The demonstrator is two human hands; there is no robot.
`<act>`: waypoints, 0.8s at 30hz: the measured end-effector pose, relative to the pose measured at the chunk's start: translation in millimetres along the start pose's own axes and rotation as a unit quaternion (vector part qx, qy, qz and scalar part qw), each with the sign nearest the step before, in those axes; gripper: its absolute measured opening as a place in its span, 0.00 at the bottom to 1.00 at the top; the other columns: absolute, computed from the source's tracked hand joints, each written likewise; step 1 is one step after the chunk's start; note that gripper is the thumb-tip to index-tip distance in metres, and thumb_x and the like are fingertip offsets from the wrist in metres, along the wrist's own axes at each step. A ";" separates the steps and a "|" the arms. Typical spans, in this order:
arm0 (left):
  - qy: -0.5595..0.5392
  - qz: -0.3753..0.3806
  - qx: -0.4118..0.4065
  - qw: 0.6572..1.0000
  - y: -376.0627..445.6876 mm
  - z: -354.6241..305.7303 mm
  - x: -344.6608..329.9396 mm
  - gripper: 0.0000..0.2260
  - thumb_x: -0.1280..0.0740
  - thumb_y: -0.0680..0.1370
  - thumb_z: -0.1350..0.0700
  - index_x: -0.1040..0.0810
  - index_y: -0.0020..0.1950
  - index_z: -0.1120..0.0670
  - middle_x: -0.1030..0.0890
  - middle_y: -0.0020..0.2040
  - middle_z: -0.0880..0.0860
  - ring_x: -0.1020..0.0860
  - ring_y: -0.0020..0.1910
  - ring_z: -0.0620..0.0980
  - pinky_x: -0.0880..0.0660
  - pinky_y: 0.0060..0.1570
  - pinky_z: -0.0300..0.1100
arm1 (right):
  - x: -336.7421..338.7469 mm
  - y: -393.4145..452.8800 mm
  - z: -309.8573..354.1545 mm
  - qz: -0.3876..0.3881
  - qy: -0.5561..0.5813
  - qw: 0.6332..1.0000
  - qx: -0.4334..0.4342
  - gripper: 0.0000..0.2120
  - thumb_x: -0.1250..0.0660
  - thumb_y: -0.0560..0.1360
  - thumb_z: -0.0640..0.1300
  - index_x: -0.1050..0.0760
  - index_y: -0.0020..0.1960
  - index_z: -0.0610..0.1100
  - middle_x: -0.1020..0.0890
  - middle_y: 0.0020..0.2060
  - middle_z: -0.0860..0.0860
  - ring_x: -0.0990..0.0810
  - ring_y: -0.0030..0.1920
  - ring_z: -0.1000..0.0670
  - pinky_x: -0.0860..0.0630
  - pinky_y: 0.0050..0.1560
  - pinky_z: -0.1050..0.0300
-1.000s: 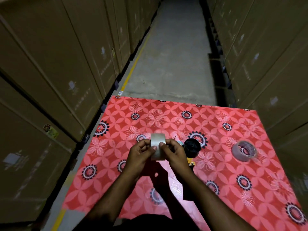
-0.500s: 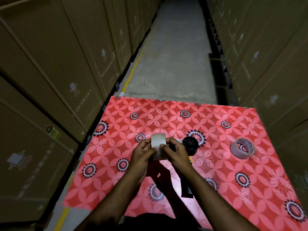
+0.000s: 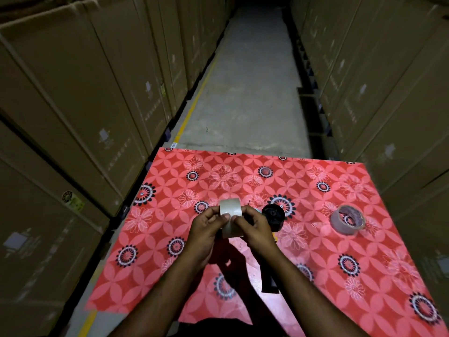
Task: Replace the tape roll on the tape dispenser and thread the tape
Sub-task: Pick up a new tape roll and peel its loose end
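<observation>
Left hand (image 3: 206,231): pinches the roll (image 3: 230,216) at its left side, thumb on the face.
Right hand (image 3: 254,228): pinches the roll's right side, thumb picking at the tape.
Dispenser (image 3: 273,215): on the table (image 3: 315,251), just right of the right hand.
Old roll (image 3: 348,219): well right of both hands.
Risk: the tape end may tear or restick if the thumbs slip.

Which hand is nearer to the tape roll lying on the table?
Right. The right hand is nearer the nearly empty roll lying apart to its right; the left hand is farther left.
</observation>
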State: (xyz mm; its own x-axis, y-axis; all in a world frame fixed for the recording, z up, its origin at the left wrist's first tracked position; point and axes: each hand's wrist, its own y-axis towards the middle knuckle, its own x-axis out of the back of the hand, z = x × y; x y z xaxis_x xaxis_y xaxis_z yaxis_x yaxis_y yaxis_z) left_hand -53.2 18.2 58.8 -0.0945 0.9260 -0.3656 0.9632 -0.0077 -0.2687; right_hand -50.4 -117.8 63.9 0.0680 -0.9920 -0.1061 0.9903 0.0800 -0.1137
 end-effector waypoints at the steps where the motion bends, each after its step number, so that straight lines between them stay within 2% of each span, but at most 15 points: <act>1: 0.002 0.004 -0.006 1.000 -0.4 0.3 0.1 0.09 0.34 0.80 0.68 0.19 0.58 0.61 0.14 0.51 0.61 0.16 0.47 0.55 0.18 0.47 0.44 | 0.4 -0.3 1.1 -0.001 0.003 1.000 -0.001 0.05 0.33 0.76 0.41 0.18 0.48 0.45 0.15 0.38 0.54 0.18 0.41 0.56 0.23 0.42 0.61; 5: 0.001 0.027 -0.031 0.999 -4.5 -1.5 -0.3 0.11 0.29 0.76 0.66 0.19 0.58 0.61 0.13 0.50 0.59 0.15 0.49 0.54 0.19 0.48 0.43 | -0.1 -1.9 4.6 -0.002 0.001 1.000 -0.008 0.06 0.35 0.82 0.40 0.19 0.53 0.42 0.15 0.41 0.52 0.17 0.44 0.54 0.23 0.46 0.58; 7: -0.005 0.024 -0.037 0.999 -5.9 -3.6 0.3 0.14 0.28 0.72 0.64 0.18 0.57 0.61 0.13 0.49 0.58 0.15 0.47 0.53 0.19 0.47 0.42 | -1.3 -4.0 6.8 0.001 0.008 1.000 -0.009 0.06 0.34 0.81 0.42 0.19 0.54 0.41 0.15 0.42 0.51 0.18 0.45 0.53 0.22 0.45 0.58; 10: 0.031 0.034 -0.052 0.998 -8.2 -5.1 3.3 0.16 0.26 0.72 0.67 0.19 0.59 0.59 0.13 0.50 0.56 0.15 0.50 0.53 0.19 0.48 0.42 | -1.5 -5.9 11.1 -0.001 0.024 1.000 -0.011 0.13 0.34 0.76 0.45 0.20 0.54 0.38 0.16 0.43 0.46 0.18 0.44 0.50 0.22 0.43 0.58; 12: 0.072 0.047 -0.064 0.994 -10.1 -6.8 3.9 0.19 0.24 0.70 0.66 0.20 0.60 0.58 0.13 0.51 0.55 0.16 0.51 0.51 0.19 0.51 0.42 | -1.3 -6.0 12.5 -0.008 0.022 1.000 -0.010 0.16 0.34 0.76 0.49 0.22 0.51 0.35 0.19 0.41 0.43 0.21 0.42 0.47 0.25 0.44 0.53; 14: 0.095 0.051 -0.069 0.992 -11.7 -7.6 4.2 0.23 0.21 0.66 0.60 0.20 0.60 0.57 0.13 0.51 0.53 0.16 0.51 0.50 0.19 0.52 0.43 | -1.3 -6.1 12.9 -0.011 0.016 1.000 -0.006 0.19 0.34 0.76 0.53 0.23 0.50 0.35 0.21 0.41 0.38 0.23 0.43 0.46 0.26 0.46 0.49; 16: 0.077 0.046 -0.068 0.994 -13.1 -7.8 3.4 0.21 0.24 0.67 0.61 0.20 0.60 0.57 0.13 0.51 0.53 0.16 0.51 0.50 0.19 0.50 0.42 | -0.4 -6.6 12.3 -0.003 0.009 1.000 -0.002 0.19 0.33 0.76 0.52 0.22 0.52 0.35 0.20 0.45 0.32 0.21 0.44 0.44 0.25 0.47 0.48; 18: 0.031 0.040 -0.060 0.997 -13.5 -7.3 2.6 0.17 0.27 0.71 0.61 0.20 0.60 0.59 0.13 0.50 0.55 0.16 0.50 0.51 0.20 0.49 0.42 | 0.6 -7.8 12.2 0.009 0.002 1.000 -0.003 0.15 0.33 0.75 0.47 0.20 0.56 0.38 0.17 0.50 0.35 0.17 0.48 0.45 0.21 0.50 0.50; 21: 0.017 0.028 -0.057 0.998 -11.8 -6.7 3.0 0.14 0.28 0.72 0.59 0.19 0.58 0.60 0.13 0.49 0.56 0.16 0.48 0.51 0.21 0.49 0.43 | 0.9 -8.3 10.6 0.021 0.007 1.000 -0.011 0.13 0.32 0.74 0.43 0.18 0.58 0.43 0.13 0.50 0.43 0.15 0.52 0.45 0.20 0.54 0.49; 24: 0.056 0.039 -0.067 0.995 -13.2 -6.8 4.8 0.17 0.23 0.70 0.57 0.19 0.57 0.58 0.13 0.49 0.54 0.16 0.49 0.50 0.20 0.49 0.42 | -0.9 -8.1 11.2 0.003 0.014 1.000 -0.015 0.11 0.33 0.75 0.46 0.17 0.53 0.43 0.15 0.44 0.46 0.17 0.45 0.49 0.21 0.46 0.54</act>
State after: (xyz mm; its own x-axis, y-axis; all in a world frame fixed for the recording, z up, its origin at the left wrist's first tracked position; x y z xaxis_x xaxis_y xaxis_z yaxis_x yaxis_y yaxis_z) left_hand -64.7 25.3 66.7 0.0040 0.9610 -0.2764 0.9922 -0.0383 -0.1190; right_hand -57.1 -118.6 76.0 0.0710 -0.9885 -0.1338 0.9858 0.0900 -0.1420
